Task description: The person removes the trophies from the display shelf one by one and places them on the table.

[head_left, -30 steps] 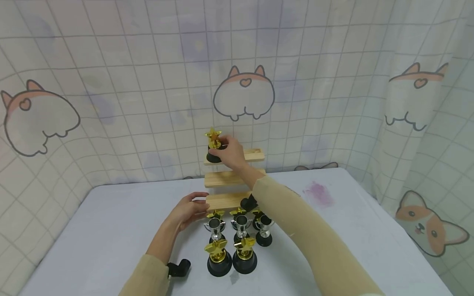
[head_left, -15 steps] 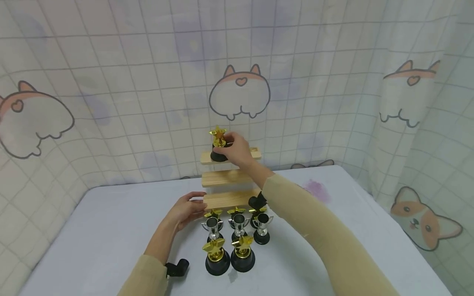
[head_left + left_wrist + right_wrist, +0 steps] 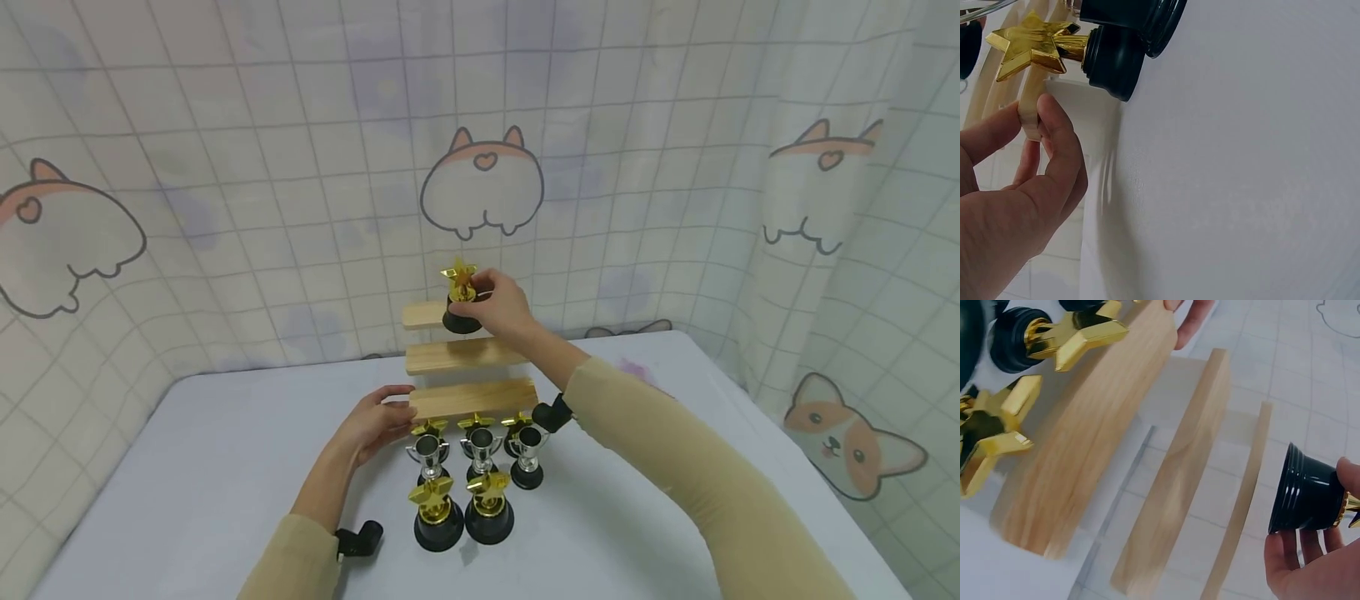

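My right hand [image 3: 501,304] holds a gold star trophy [image 3: 462,287] with a black base upright at the top wooden shelf [image 3: 423,315]. In the right wrist view, a gap shows between the trophy's black base [image 3: 1307,494] and the top shelf's edge [image 3: 1241,506]. My left hand [image 3: 378,425] grips the left end of the lowest shelf [image 3: 472,400]. The left wrist view shows thumb and fingers pinching that shelf end [image 3: 1030,109], close to a standing trophy's gold star [image 3: 1032,50]. Between them, the middle shelf [image 3: 465,356] bears nothing that I can see.
In front of the shelves stand silver cup trophies [image 3: 481,443] in a row, with gold star trophies [image 3: 517,423] partly hidden behind. Two more gold star trophies [image 3: 490,508] stand nearest me on the white table [image 3: 225,467]. A patterned curtain [image 3: 300,208] hangs behind.
My right hand has carried the star trophy rightward along the top shelf, from its left end toward the middle. My left hand keeps its grip on the lowest shelf. The view has shifted slightly.
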`<state>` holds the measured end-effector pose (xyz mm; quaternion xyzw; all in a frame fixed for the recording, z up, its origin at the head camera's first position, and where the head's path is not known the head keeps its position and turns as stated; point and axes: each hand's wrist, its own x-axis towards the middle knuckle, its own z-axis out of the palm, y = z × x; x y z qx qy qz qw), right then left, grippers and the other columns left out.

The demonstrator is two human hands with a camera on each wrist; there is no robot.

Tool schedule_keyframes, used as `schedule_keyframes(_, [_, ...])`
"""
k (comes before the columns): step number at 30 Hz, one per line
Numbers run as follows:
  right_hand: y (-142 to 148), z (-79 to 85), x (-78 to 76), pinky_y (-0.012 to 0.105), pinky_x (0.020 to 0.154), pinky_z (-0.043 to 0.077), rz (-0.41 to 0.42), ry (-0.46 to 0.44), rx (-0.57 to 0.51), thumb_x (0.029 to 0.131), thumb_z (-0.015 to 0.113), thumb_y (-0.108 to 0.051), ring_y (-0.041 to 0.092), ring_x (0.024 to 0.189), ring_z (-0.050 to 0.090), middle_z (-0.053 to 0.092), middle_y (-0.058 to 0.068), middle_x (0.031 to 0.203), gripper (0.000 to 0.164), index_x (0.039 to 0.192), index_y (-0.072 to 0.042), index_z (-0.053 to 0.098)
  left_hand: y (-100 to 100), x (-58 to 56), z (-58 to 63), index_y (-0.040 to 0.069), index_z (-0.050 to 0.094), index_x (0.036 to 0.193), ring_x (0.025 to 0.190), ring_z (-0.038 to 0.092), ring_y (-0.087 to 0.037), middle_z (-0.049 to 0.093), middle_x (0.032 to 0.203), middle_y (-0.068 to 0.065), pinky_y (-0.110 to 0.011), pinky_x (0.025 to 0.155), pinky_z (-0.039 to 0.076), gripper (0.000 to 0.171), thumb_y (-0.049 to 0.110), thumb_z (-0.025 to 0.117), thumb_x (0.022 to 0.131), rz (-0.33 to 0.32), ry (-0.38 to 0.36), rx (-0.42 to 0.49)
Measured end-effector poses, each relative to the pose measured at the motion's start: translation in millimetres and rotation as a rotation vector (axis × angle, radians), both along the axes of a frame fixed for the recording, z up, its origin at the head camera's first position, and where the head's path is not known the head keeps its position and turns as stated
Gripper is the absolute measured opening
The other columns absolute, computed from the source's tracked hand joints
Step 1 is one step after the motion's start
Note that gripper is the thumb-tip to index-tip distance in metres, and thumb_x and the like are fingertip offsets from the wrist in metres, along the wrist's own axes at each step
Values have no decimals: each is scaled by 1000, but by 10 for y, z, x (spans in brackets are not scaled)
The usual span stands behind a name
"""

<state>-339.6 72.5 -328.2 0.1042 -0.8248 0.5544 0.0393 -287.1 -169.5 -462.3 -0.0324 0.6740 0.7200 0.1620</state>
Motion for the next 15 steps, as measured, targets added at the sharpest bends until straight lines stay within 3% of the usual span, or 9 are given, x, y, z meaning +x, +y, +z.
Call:
schedule_keyframes(7, [202,-32,195,38,94,57,14,-40,30,88,84,-20,28,117,61,60,13,129,53,130,-1,57,7,34,-47,-5,41,149,96,68,-21,59,125,-23,-30,82,61,57,-3,64,97,16,-19,-9])
schedule_keyframes(15, [389,-35,416,42,96,55,63,-37,30,90,82,-22,29,118,59,59,14,126,49,127,-2,57,-27,56,-4,-5,42,148,92,68,-20,60,122,-22,-29,81,61,55,-3,64,97,27,-7,-7])
